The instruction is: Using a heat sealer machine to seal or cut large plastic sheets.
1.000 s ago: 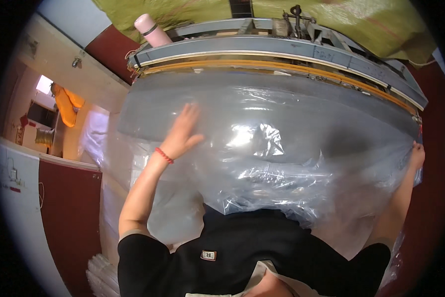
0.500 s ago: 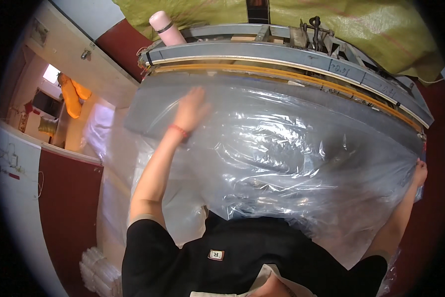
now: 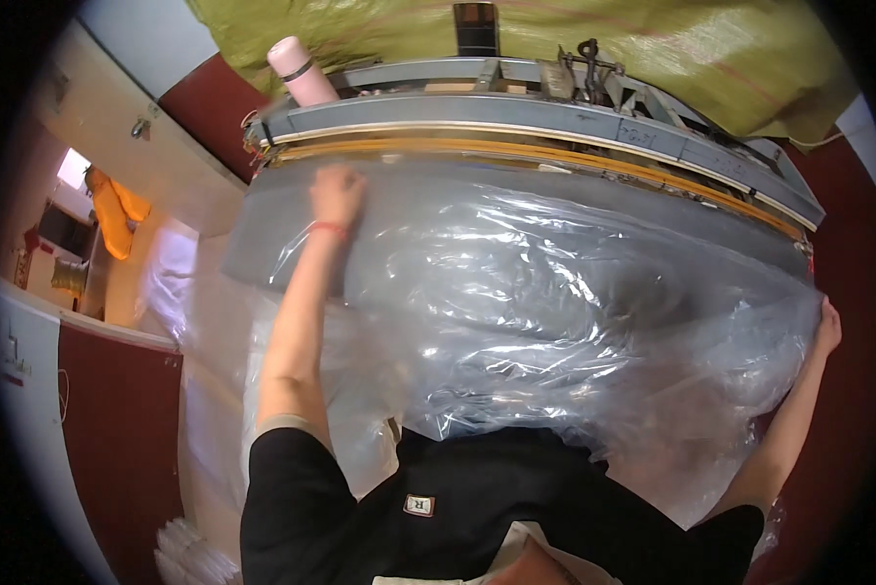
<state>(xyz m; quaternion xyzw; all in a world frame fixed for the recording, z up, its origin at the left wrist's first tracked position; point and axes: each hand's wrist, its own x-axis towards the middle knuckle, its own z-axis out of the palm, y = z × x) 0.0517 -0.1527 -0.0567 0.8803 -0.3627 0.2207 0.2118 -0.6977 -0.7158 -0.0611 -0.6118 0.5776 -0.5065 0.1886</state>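
A wide sheet of clear, wrinkled plastic film (image 3: 555, 283) lies across a grey work surface (image 3: 262, 229) and drapes toward my body. My left hand (image 3: 338, 198) is on the film's upper left part, with its fingers bent and closed at the film's edge. Out at the far right, my right hand (image 3: 828, 329) pinches the film's right edge and pulls it taut. Just beyond the film runs a long grey metal bar machine (image 3: 438, 119) with an orange-yellow strip (image 3: 457, 146) along its front.
A pink bottle (image 3: 299, 73) stands behind the bar at the left. A metal clamp (image 3: 586, 73) sits on the frame. Yellow-green woven sheeting (image 3: 379, 29) hangs behind. To the left are an open door (image 3: 116, 107) and an orange object (image 3: 116, 219); bundled clear plastic (image 3: 189, 554) lies lower left.
My left hand has moved left across the film to its edge, its fingers now drawn in. My right hand keeps its pinch on the right edge. The view has shifted slightly.
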